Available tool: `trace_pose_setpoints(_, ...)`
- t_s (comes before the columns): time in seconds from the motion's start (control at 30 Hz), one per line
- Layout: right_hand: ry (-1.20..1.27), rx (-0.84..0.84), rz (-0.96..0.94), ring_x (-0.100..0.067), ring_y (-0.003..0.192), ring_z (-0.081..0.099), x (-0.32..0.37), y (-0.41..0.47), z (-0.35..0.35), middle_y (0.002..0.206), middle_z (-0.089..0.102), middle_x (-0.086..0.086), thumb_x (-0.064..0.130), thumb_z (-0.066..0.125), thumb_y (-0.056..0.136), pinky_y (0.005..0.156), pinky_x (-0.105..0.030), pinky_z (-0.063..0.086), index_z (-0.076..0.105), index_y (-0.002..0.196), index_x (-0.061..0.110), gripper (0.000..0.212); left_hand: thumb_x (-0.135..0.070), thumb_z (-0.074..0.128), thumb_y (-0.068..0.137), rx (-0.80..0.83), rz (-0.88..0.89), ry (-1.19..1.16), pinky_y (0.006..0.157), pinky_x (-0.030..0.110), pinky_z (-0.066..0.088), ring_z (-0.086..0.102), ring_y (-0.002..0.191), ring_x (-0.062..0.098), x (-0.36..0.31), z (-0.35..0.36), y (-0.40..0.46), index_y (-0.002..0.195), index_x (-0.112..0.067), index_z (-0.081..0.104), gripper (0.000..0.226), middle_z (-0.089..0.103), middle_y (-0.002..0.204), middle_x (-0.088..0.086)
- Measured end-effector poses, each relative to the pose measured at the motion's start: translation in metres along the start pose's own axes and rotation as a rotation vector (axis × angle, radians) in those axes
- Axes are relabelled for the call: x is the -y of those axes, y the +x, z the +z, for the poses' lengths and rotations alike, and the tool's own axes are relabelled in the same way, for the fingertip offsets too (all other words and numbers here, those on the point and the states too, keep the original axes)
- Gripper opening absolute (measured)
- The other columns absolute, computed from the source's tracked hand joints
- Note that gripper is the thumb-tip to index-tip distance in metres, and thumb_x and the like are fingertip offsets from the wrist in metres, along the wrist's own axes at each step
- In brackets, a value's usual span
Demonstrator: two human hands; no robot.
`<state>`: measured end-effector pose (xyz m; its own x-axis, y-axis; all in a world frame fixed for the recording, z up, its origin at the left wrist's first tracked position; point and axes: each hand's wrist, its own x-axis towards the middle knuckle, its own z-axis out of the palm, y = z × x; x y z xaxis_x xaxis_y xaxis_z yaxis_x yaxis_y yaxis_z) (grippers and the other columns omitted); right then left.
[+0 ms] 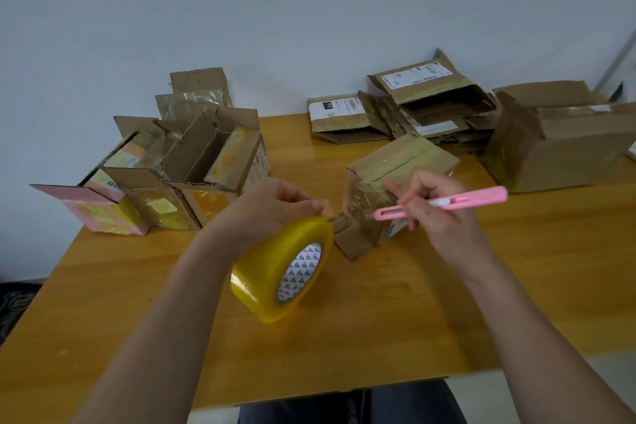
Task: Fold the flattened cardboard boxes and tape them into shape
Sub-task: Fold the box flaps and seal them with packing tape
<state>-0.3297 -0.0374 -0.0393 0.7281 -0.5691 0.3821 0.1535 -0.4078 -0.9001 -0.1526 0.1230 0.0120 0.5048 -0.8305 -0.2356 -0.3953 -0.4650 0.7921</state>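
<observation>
A small folded cardboard box [399,165] stands on the wooden table [344,327], its top seam and front face covered in clear tape. My left hand [272,206] grips the top of a big yellow tape roll [275,275] and pinches a strip of clear tape that stretches toward the box. My right hand [437,206] holds a pink utility knife [444,203], its tip pointing left at the box's taped front. A stack of flattened boxes [395,113] lies at the back of the table.
Several assembled open boxes [179,169] and a pink box [93,206] crowd the table's left side. A larger open carton [564,141] stands at the right. A pale wall rises behind the table. My lap shows below the near edge.
</observation>
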Motion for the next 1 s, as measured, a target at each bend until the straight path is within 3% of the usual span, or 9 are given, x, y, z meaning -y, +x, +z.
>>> trace_pose_setpoints(0.1, 0.195, -0.098, -0.005, -0.015, 0.055, 0.057, 0.002, 0.004, 0.006, 0.054, 0.053, -0.002, 0.001, 0.054, 0.080, 0.092, -0.030, 0.054, 0.052, 0.067, 0.006, 0.014, -0.035, 0.064, 0.092, -0.005, 0.021, 0.002, 0.090, 0.045, 0.056, 0.070, 0.087, 0.019, -0.002, 0.005, -0.004, 0.096, -0.023, 0.076, 0.017, 0.075, 0.089, -0.002)
trace_pose_setpoints(0.27, 0.195, -0.322, -0.034, -0.014, 0.069, 0.062, 0.011, 0.003, 0.014, 0.077, 0.063, 0.002, 0.002, 0.055, 0.091, 0.075, -0.038, 0.058, 0.061, 0.081, 0.023, 0.025, -0.034, 0.064, 0.092, -0.109, 0.055, -0.049, 0.089, 0.045, 0.057, 0.070, 0.088, 0.017, 0.005, 0.004, -0.012, 0.095, -0.028, 0.076, 0.014, 0.075, 0.088, -0.007)
trace_pose_setpoints(0.37, 0.006, -0.501, -0.122, -0.010, 0.077, 0.062, 0.017, -0.005, 0.012, 0.090, 0.063, 0.001, 0.004, 0.054, 0.097, 0.067, -0.024, 0.054, 0.057, 0.096, 0.015, 0.012, -0.033, 0.066, 0.090, -0.134, 0.081, -0.064, 0.091, 0.042, 0.056, 0.069, 0.089, 0.014, 0.007, 0.006, -0.017, 0.096, -0.029, 0.076, 0.012, 0.074, 0.088, -0.010)
trace_pose_setpoints(0.47, -0.342, -0.580, -0.168, -0.020, 0.081, 0.059, 0.003, -0.017, 0.000, 0.092, 0.057, 0.003, 0.011, 0.057, 0.096, 0.064, -0.035, 0.052, 0.055, 0.104, 0.011, 0.008, -0.033, 0.069, 0.088, -0.158, 0.096, -0.069, 0.090, 0.041, 0.056, 0.069, 0.089, 0.015, 0.006, 0.007, -0.019, 0.093, -0.029, 0.077, 0.011, 0.074, 0.086, -0.010)
trace_pose_setpoints(0.6, -0.845, -0.413, 0.134, -0.020, 0.095, 0.053, -0.021, -0.036, -0.017, 0.101, 0.055, -0.001, 0.007, 0.062, 0.085, 0.071, -0.038, 0.053, 0.056, 0.113, 0.013, 0.029, -0.034, 0.070, 0.087, -0.175, 0.088, -0.060, 0.086, 0.036, 0.056, 0.068, 0.089, 0.016, 0.003, 0.012, -0.019, 0.094, -0.027, 0.078, 0.012, 0.074, 0.086, -0.008)
trace_pose_setpoints(0.73, -1.085, -0.207, 0.264, -0.018, 0.093, 0.047, -0.036, -0.052, -0.023, 0.098, 0.062, -0.006, 0.006, 0.054, 0.091, 0.066, -0.027, 0.036, 0.057, 0.119, 0.012, 0.029, -0.035, 0.070, 0.088, -0.169, 0.085, -0.015, 0.083, 0.034, 0.055, 0.066, 0.087, 0.016, -0.005, 0.020, -0.018, 0.091, -0.029, 0.078, 0.010, 0.073, 0.084, -0.008)
trace_pose_setpoints(0.8, -1.177, -0.135, 0.309, -0.022, 0.099, 0.048, -0.042, -0.056, -0.027, 0.102, 0.063, -0.008, 0.006, 0.051, 0.093, 0.067, -0.029, 0.038, 0.058, 0.119, 0.013, 0.028, -0.035, 0.070, 0.087, -0.156, 0.087, 0.006, 0.085, 0.038, 0.055, 0.067, 0.088, 0.019, -0.008, 0.024, -0.019, 0.089, -0.030, 0.078, 0.010, 0.073, 0.084, -0.007)
trace_pose_setpoints(0.9, -1.202, -0.102, 0.377, -0.027, 0.107, 0.048, -0.044, -0.058, -0.031, 0.110, 0.060, -0.011, 0.007, 0.051, 0.094, 0.070, -0.030, 0.037, 0.061, 0.121, 0.016, 0.030, -0.035, 0.070, 0.087, -0.150, 0.099, 0.029, 0.087, 0.037, 0.054, 0.066, 0.091, 0.017, -0.011, 0.027, -0.020, 0.090, -0.031, 0.078, 0.010, 0.073, 0.087, -0.008)
trace_pose_setpoints(1.0, -1.000, -0.121, 0.313, -0.018, 0.093, 0.057, -0.022, -0.055, -0.026, 0.100, 0.064, -0.005, 0.012, 0.056, 0.095, 0.064, -0.023, 0.039, 0.067, 0.112, 0.016, 0.021, -0.034, 0.071, 0.086, -0.152, 0.112, 0.023, 0.084, 0.036, 0.055, 0.066, 0.092, 0.021, -0.013, 0.030, -0.022, 0.090, -0.030, 0.077, 0.009, 0.074, 0.089, -0.007)
